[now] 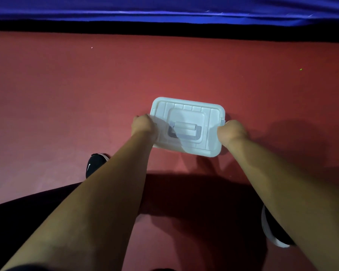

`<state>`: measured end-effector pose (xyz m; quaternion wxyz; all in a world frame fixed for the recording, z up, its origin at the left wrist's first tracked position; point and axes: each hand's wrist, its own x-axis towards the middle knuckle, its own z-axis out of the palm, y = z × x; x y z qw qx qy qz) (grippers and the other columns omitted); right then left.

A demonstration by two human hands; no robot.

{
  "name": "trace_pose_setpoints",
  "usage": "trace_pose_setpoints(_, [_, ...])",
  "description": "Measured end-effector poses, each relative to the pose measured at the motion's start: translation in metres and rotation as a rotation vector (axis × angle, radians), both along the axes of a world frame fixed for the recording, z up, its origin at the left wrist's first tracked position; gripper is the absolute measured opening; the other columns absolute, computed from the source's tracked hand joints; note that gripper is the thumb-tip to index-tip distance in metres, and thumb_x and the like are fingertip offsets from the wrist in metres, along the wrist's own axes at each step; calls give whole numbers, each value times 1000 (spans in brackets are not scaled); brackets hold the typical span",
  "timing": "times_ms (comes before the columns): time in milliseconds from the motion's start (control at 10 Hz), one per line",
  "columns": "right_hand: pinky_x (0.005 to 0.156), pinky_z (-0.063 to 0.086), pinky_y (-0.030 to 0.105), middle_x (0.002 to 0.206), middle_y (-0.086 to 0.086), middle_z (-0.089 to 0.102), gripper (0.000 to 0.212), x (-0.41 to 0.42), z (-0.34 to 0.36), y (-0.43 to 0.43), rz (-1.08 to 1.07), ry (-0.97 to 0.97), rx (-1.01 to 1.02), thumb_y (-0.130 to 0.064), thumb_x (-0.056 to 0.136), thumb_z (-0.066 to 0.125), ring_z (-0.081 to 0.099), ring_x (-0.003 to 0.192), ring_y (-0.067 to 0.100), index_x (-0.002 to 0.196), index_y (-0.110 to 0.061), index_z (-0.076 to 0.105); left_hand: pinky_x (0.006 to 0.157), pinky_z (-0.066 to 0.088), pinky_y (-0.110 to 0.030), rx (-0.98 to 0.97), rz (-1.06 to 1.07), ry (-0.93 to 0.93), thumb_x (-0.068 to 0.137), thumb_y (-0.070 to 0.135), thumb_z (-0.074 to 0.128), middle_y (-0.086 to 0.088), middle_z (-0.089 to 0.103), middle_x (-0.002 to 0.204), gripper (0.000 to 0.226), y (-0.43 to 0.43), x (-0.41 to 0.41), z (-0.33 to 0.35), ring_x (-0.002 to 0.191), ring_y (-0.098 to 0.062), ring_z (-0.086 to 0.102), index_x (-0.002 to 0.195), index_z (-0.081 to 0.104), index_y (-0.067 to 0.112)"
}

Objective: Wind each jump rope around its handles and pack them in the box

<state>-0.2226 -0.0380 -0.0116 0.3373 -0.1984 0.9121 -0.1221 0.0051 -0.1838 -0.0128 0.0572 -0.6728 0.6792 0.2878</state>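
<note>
Head view: left grip (142, 124) and right grip (232, 132), arms outstretched, clasp the closed box (196, 114) between them; contents hidden.

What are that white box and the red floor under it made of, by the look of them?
The box looks like moulded plastic, white with a slight sheen: ribbed top, rounded corners, and a handle sitting in a recess formed into it. The floor looks matte and seamless, perhaps rubber or vinyl sports flooring; the picture cannot settle which.
</note>
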Motion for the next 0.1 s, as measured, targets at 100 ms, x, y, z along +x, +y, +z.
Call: trace_pose_setpoints(100, [72, 42, 31, 106, 20, 75, 25, -10, 34, -3, -3, -12, -43, -20, 95, 61, 63, 84, 33, 104, -3, 75, 105, 45, -43, -31, -16, -5, 96, 13, 50, -21, 54, 140, 41, 8, -12, 33, 128, -40, 53, 136, 54, 3])
